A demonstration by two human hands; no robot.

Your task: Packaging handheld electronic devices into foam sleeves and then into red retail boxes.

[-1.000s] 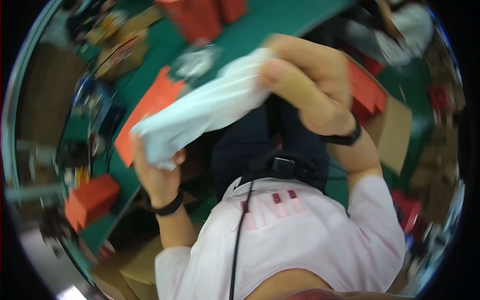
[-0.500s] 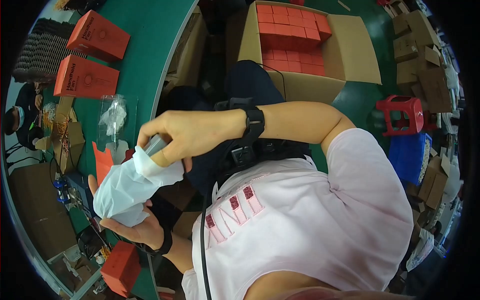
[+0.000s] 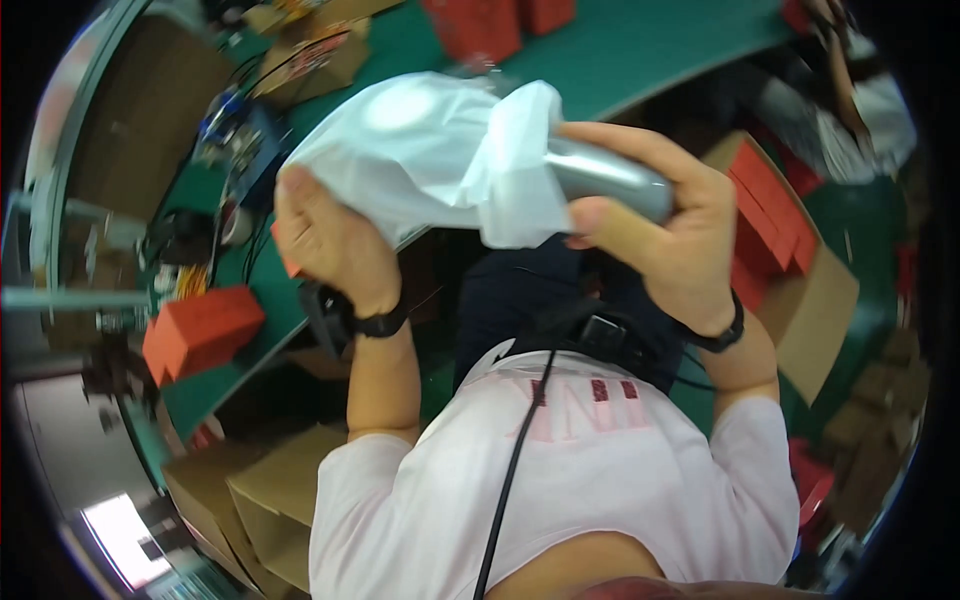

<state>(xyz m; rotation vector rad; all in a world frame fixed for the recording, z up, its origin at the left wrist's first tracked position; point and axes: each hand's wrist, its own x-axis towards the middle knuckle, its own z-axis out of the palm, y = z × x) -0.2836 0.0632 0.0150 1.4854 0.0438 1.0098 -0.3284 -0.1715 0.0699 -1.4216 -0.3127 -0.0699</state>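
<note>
A grey handheld fan lies between my two hands, its round head inside a translucent white plastic bag (image 3: 400,150). Out of the bag's open end sticks the fan's shiny grey handle (image 3: 620,180). My right hand (image 3: 690,225) is wrapped round that handle, thumb in front and fingers behind. At the other end, my left hand (image 3: 335,235) grips the bagged fan head from below, with some of its fingers hidden behind the plastic. The fan is held nearly level, above the table's edge.
A green table (image 3: 640,45) stretches across the far side, with orange-red boxes (image 3: 475,30) and another orange-red box (image 3: 210,325) on it. To the right stands an open carton (image 3: 815,330) of orange-red boxes. Another person (image 3: 850,110) is at the far right. Empty-looking cartons (image 3: 280,510) stand lower left.
My view has turned. The bagged fan has swung from upright-slanting to nearly level and come nearer. My right hand has moved from the bag's mouth to round the handle, which now shows more.
</note>
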